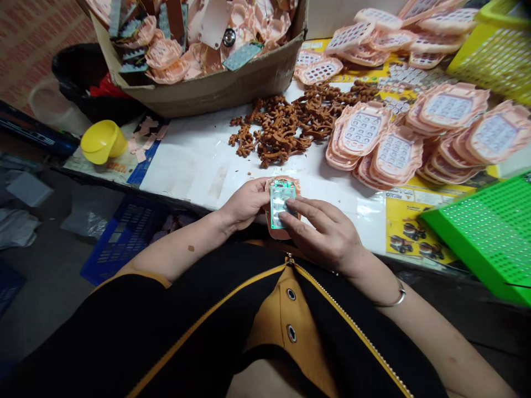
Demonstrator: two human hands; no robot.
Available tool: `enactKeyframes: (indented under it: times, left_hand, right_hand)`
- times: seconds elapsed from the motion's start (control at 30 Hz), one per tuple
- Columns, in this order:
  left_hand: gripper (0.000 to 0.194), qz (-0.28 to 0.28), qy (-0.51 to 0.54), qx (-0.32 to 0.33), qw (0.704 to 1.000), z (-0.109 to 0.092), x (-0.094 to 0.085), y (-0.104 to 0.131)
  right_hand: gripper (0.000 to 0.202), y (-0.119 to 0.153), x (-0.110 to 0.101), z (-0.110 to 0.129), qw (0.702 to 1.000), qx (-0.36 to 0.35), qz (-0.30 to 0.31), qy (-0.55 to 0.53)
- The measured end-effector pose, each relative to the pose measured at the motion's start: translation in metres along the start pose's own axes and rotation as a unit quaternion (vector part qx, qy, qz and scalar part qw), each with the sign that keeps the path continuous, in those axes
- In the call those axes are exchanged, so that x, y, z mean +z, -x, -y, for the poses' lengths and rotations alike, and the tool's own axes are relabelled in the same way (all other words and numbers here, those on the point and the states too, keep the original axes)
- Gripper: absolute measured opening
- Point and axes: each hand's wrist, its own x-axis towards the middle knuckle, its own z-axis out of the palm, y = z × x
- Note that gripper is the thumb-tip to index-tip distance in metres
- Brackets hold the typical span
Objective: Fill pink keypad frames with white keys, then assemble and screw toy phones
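In front of my body, a small pink plastic shell [277, 234] lies in my hands with a green circuit board [279, 212] in it. My left hand [248, 203] is closed on the left edge of the shell, thumb on top. From the right, my right hand [326, 228] lays its fingertips on the face of the board and closes over the shell's right side; its thumb is hidden. Beyond my hands lies a heap of brown plastic pieces [282, 130]. To the right of it are stacks of pink shells [360, 130] with white keypads in them.
A cardboard box [215, 91] full of pink parts and boards stands at the back. A yellow scoop [103, 142] sits at the left table edge. Right: a green basket [489, 226], a yellow basket [493, 50], more pink covers [352, 36]. A blue crate [120, 237] is below the table.
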Motion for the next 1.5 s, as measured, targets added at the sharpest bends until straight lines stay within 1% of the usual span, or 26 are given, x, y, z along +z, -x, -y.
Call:
enactKeyframes:
  times: [0.17, 0.3, 0.5, 0.6, 0.7, 0.83, 0.93, 1.0, 1.07, 1.17, 1.23, 1.3, 1.37, 1.43, 1.5]
  left_hand:
    - [0.036, -0.026, -0.024, 0.025, 0.999, 0.000, 0.000, 0.001]
    - [0.035, -0.012, -0.030, 0.053, 0.998, 0.001, -0.003, 0.000]
    - [0.035, -0.005, -0.032, 0.053, 0.998, 0.000, -0.004, 0.001]
    - [0.033, 0.002, -0.028, 0.046, 0.999, 0.001, -0.006, 0.001]
    - [0.035, 0.024, -0.024, 0.034, 0.999, 0.000, -0.012, 0.001]
    - [0.048, 0.064, 0.018, -0.010, 0.998, -0.005, -0.024, 0.002]
    - [0.056, 0.101, 0.056, -0.031, 0.993, -0.008, -0.029, 0.004]
    - [0.053, 0.094, 0.044, -0.037, 0.994, -0.007, -0.028, 0.003]
    - [0.044, 0.069, 0.010, -0.038, 0.997, -0.002, -0.027, 0.001]
    - [0.035, 0.046, -0.018, -0.030, 0.998, 0.004, -0.024, -0.002]
    - [0.032, 0.046, -0.017, -0.028, 0.998, 0.005, -0.023, -0.004]
    - [0.031, 0.046, -0.019, -0.023, 0.998, 0.003, -0.021, -0.003]
    - [0.030, 0.046, -0.025, -0.013, 0.999, 0.001, -0.018, -0.002]
    - [0.028, 0.046, -0.036, 0.000, 0.998, -0.001, -0.014, -0.002]
    - [0.030, 0.041, -0.049, 0.013, 0.998, -0.001, -0.010, -0.003]
  right_hand:
    - [0.042, 0.006, -0.001, 0.001, 1.000, 0.012, 0.014, -0.013]
    - [0.045, 0.009, 0.000, 0.000, 0.999, 0.019, 0.014, -0.022]
    - [0.041, 0.005, 0.000, 0.001, 1.000, 0.016, 0.005, -0.020]
    - [0.037, 0.004, 0.000, 0.001, 0.999, 0.014, -0.006, -0.032]
    - [0.034, 0.006, 0.002, 0.001, 0.999, 0.024, -0.009, -0.038]
    - [0.030, 0.006, 0.002, 0.001, 0.999, 0.019, -0.007, -0.043]
    - [0.028, 0.005, 0.002, 0.000, 0.999, 0.013, -0.002, -0.041]
    - [0.028, 0.006, 0.003, -0.001, 0.999, 0.007, 0.011, -0.032]
    - [0.029, 0.008, 0.005, -0.002, 0.999, -0.004, 0.033, -0.020]
    - [0.035, 0.012, 0.008, -0.002, 0.998, -0.015, 0.062, -0.024]
    - [0.044, 0.012, 0.008, -0.003, 0.997, -0.018, 0.061, -0.040]
    - [0.055, 0.009, 0.007, -0.003, 0.998, -0.003, 0.043, -0.045]
    - [0.068, 0.004, 0.006, -0.004, 0.998, 0.031, 0.039, -0.035]
    - [0.080, -0.002, 0.007, -0.005, 0.995, 0.061, 0.071, -0.022]
    - [0.084, -0.006, 0.010, -0.006, 0.991, 0.073, 0.110, -0.009]
